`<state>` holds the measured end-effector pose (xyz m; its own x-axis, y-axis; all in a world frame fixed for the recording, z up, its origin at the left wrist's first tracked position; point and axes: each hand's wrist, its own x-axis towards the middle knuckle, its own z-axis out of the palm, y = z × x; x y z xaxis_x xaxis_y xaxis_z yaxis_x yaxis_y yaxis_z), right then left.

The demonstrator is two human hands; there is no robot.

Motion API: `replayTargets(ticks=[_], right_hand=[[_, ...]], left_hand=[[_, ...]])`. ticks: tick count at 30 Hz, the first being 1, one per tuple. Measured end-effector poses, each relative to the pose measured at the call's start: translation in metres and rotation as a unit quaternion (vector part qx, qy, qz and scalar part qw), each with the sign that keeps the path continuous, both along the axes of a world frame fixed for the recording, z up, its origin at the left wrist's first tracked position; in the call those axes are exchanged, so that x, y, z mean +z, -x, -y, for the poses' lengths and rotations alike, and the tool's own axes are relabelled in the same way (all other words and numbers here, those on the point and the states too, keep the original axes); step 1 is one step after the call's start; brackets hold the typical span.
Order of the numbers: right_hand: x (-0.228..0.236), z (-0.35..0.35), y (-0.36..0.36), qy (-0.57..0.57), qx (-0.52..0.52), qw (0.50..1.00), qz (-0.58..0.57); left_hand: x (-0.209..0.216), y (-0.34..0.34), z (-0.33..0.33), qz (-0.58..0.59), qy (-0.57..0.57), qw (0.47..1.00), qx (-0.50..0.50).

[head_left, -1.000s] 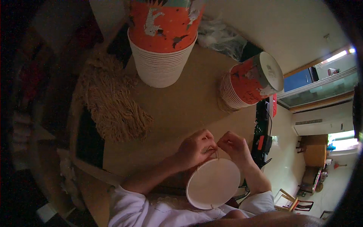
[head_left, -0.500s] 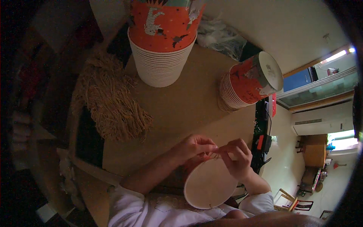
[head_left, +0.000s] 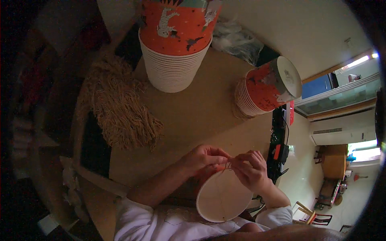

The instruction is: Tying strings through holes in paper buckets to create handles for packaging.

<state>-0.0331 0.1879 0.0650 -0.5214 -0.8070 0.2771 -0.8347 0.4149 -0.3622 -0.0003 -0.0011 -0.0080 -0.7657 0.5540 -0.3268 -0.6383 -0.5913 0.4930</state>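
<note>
Facing mouth-up: one round bucket point(head_left: 221, 201), smooth pale interior, thin tan string point(head_left: 226, 167) at its far rim. Beyond bucket: brown, smooth-topped desk point(head_left: 193, 116). Beyond bucket, left: shaggy heap of tan strands point(head_left: 122, 112). Far beyond bucket, slightly left: tall nested stack point(head_left: 175, 52), ribbed white rims, orange printed side. Beyond bucket, right: short stack point(head_left: 263, 88), likewise ribbed. Hands: left hand point(head_left: 209, 156), right hand point(head_left: 252, 168), fingertips pinched nearly closed on string above bucket's far rim.

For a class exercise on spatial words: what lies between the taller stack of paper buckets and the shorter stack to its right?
In the head view, bare brown surface lies between the taller stack and the shorter stack.
</note>
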Motion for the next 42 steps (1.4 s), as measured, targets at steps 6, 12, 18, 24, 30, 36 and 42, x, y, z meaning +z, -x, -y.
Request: replayTargets(ticks=[6, 12, 18, 24, 30, 36, 42], right_hand=[[0.004, 0.008, 0.006, 0.074, -0.128, 0.965, 0.217], [0.004, 0.013, 0.014, 0.043, -0.159, 0.91, 0.38], [-0.003, 0.012, 0.016, 0.05, -0.171, 0.912, 0.369], [-0.01, 0.011, 0.018, 0.064, -0.171, 0.9, 0.395], [-0.013, 0.009, 0.021, 0.048, -0.154, 0.915, 0.37], [-0.015, 0.01, 0.022, 0.033, -0.158, 0.918, 0.361], [-0.016, 0.009, 0.021, 0.041, -0.16, 0.919, 0.359]], left_hand=[[-0.01, -0.003, -0.006, -0.207, 0.273, 0.937, 0.069], [0.008, -0.005, -0.007, -0.335, 0.403, 0.833, 0.176], [0.003, -0.003, -0.007, -0.283, 0.377, 0.863, 0.182], [-0.005, -0.002, -0.008, -0.336, 0.429, 0.815, 0.194], [-0.001, 0.0, -0.008, -0.349, 0.453, 0.8, 0.181], [-0.003, 0.0, -0.01, -0.355, 0.462, 0.789, 0.197], [-0.002, 0.0, -0.01, -0.346, 0.455, 0.798, 0.191]])
